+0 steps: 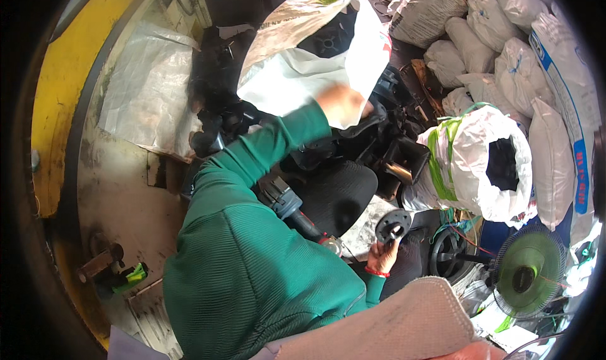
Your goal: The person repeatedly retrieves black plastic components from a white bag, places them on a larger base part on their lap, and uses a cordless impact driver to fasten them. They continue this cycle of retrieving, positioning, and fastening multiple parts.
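My left hand [344, 105], at the end of a green sleeve, is stretched out at the front edge of a large open white sack [297, 76]. Motion smears its fingers, and I cannot tell whether they grip the sack. Inside the sack sits a black ribbed part [328, 42]. Lower down and nearer my body, my right hand [381, 258], with a red wristband, holds a black round flange-like part [392, 224] by its middle stem. A grey and red power tool [297, 215] lies beside my dark-clad knee [341, 196]; its near end is partly hidden.
Black plastic parts [404, 158] are heaped around the sack. A second white and green sack [467, 164] stands open at right, before several filled sacks [492, 51]. A green fan [527, 275] is at lower right. A brown flap [385, 322] crosses the bottom.
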Demonstrator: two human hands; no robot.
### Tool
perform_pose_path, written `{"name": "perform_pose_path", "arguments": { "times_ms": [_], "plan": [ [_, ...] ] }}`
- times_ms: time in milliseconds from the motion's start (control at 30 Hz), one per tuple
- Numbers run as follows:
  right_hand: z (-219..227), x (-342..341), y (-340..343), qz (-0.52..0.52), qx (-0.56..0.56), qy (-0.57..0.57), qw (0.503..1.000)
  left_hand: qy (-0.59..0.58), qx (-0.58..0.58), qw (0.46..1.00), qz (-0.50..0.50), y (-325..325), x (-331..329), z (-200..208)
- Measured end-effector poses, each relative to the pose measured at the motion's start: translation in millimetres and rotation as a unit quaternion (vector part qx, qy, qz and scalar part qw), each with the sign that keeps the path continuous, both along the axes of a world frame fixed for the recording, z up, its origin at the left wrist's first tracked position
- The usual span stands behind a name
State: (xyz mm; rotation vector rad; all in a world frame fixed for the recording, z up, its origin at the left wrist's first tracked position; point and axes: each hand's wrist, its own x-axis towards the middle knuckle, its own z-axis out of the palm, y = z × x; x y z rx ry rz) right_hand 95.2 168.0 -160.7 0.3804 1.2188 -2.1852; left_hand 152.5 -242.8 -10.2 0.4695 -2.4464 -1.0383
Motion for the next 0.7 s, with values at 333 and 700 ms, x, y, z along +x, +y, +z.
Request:
{"name": "perform_pose_path", "arguments": {
  "times_ms": [333, 700],
  "plan": [
    [29, 5, 81, -0.12, -0.006, 0.028, 0.992, -0.205, -0.169, 0.918, 0.296, -207, -99, -127],
    [9, 9, 119, -0.112, -0.135, -0.02, 0.984, -0.167, -0.215, 0.92, 0.281, -227, -41, -72]
  ]
}}
